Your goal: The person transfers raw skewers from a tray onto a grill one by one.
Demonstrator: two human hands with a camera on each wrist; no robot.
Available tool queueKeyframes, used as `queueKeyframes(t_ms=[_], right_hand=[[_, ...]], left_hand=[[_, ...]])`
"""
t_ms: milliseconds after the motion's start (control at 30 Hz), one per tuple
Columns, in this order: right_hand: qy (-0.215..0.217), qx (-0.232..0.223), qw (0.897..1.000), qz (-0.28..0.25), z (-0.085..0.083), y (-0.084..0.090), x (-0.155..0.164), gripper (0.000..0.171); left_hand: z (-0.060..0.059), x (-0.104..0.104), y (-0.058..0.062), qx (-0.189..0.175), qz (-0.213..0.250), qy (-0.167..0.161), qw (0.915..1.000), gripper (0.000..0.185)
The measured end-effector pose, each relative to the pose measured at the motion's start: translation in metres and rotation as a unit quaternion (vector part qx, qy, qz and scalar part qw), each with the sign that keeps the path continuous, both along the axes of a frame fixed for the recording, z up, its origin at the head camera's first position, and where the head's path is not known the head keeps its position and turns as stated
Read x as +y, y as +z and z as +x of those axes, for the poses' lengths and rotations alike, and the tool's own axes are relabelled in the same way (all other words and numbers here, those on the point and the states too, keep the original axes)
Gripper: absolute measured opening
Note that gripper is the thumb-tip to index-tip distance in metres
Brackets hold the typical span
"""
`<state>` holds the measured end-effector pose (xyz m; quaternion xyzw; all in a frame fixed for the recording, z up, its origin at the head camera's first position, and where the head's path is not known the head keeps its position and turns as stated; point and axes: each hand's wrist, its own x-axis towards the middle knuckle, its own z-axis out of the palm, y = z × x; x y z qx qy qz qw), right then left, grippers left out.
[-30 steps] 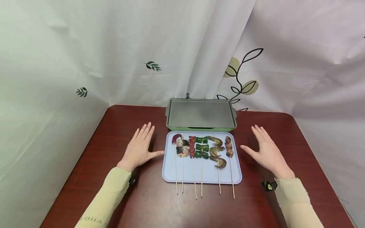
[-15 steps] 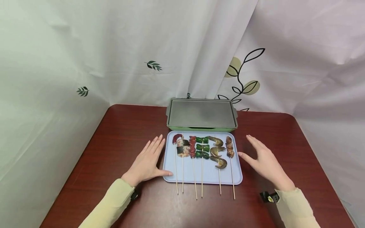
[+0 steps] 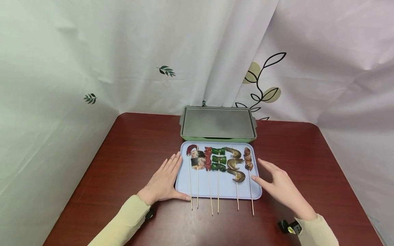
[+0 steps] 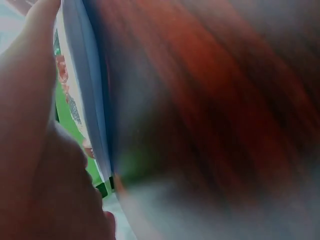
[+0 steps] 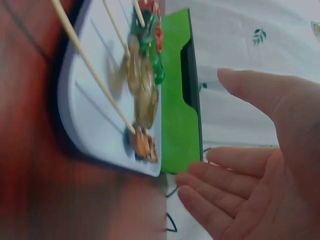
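Note:
A pale blue tray (image 3: 181, 181) lies on the table with several skewers on it, their sticks jutting past the near rim. Among them are a shrimp skewer (image 3: 236, 175), a green pepper skewer (image 3: 218, 159) and a brown meat skewer (image 3: 247, 159). My left hand (image 3: 163, 181) lies along the tray's left side, straight fingers at the rim and thumb by the near-left corner. On the other side my right hand (image 3: 280, 184) hovers by the right rim, fingers extended and thumb apart. The right wrist view shows nothing in that hand (image 5: 250, 165).
Directly behind the tray stands a green griddle (image 3: 218, 123) with a flat dark grey plate. The dark red wooden table (image 3: 138, 136) extends to both sides. A white curtain (image 3: 132, 51) with leaf prints hangs behind it.
My left hand has moved right and toward me, from beside the tray onto its left rim. My right hand has come down and left, close to the right rim. The tray stays put.

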<state>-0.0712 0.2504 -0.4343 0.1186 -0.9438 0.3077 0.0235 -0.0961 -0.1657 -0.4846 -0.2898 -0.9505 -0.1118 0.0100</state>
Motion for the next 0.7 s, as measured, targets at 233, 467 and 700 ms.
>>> queueKeyframes(t_ms=[233,467,700], right_hand=[[-0.032,-0.094,0.994,-0.045,0.010,-0.001,-0.008,0.063],[-0.048,-0.139,0.988,-0.055,0.015,-0.008,-0.015,0.056],[-0.063,-0.147,0.986,-0.052,0.020,-0.014,-0.020,0.059]], left_hand=[[0.001,0.001,-0.007,-0.023,-0.002,0.009,0.9997,0.145],[0.003,0.002,-0.001,-0.033,-0.027,0.006,0.9991,0.142],[0.002,0.003,0.005,-0.025,-0.049,0.003,0.9985,0.141]])
